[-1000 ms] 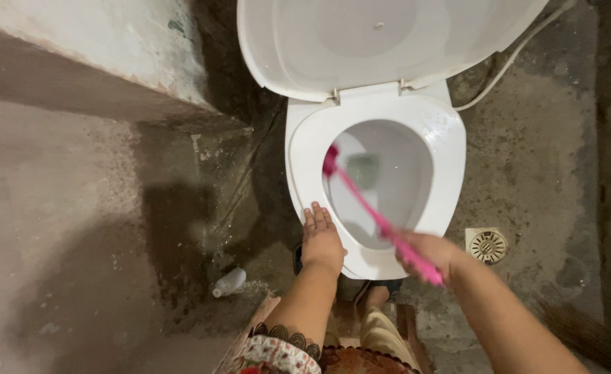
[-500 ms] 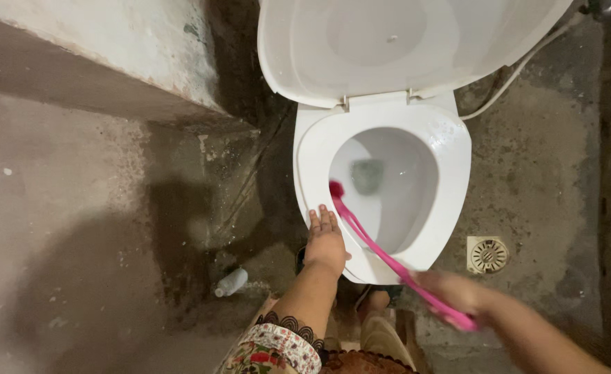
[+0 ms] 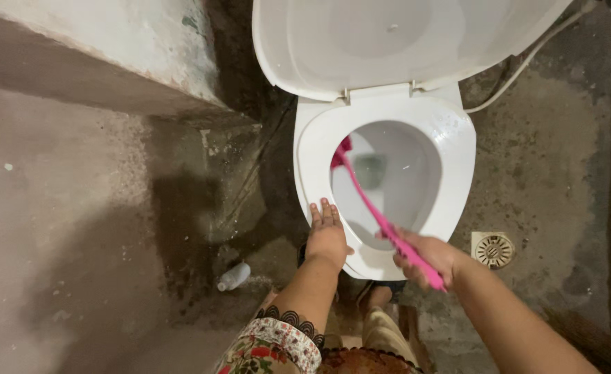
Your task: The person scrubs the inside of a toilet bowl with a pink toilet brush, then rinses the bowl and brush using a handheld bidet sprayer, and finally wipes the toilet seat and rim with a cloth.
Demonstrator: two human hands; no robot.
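Observation:
A white toilet stands ahead with its lid [image 3: 388, 41] raised and its seat [image 3: 457, 145] down. My right hand [image 3: 426, 257] grips the handle of a pink toilet brush [image 3: 374, 211], whose head sits against the upper left inner wall of the bowl, under the seat's rim. My left hand [image 3: 327, 235] rests flat on the front left of the seat, fingers together and pointing away from me. My patterned sleeve shows at the bottom of the view.
A small white plastic bottle [image 3: 234, 276] lies on the stained concrete floor to the left. A floor drain [image 3: 493, 249] sits right of the toilet. A white hose [image 3: 520, 66] runs behind the lid. A wall ledge [image 3: 111, 62] fills the upper left.
The brush head went from the upper left of the bowl down to its lower left, then back up. My right hand pulled back and pushed forward again. My left hand stayed on the seat.

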